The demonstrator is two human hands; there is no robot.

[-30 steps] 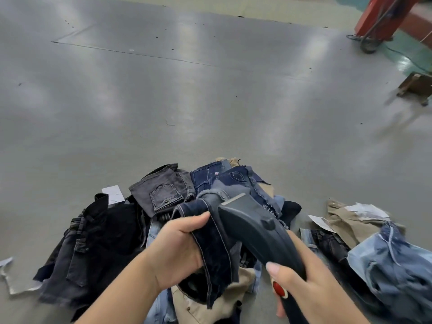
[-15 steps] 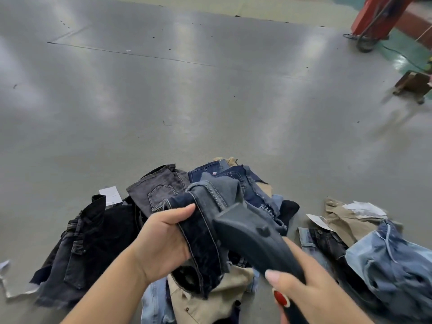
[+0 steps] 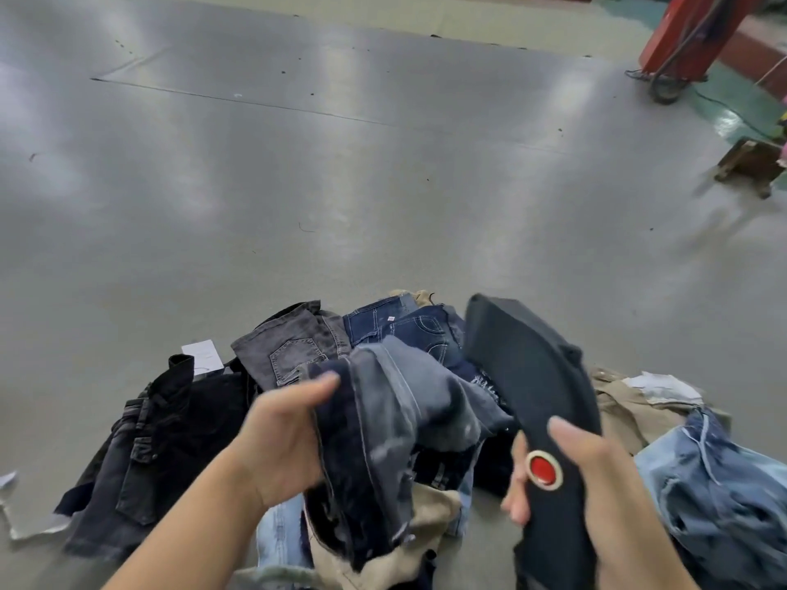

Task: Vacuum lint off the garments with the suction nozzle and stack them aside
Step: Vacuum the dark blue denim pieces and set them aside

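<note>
While my left hand gripped the dark jeans above the pile, my right hand, fingers wrapped around the nozzle, held it just right of them, its length angled away from me.
</note>
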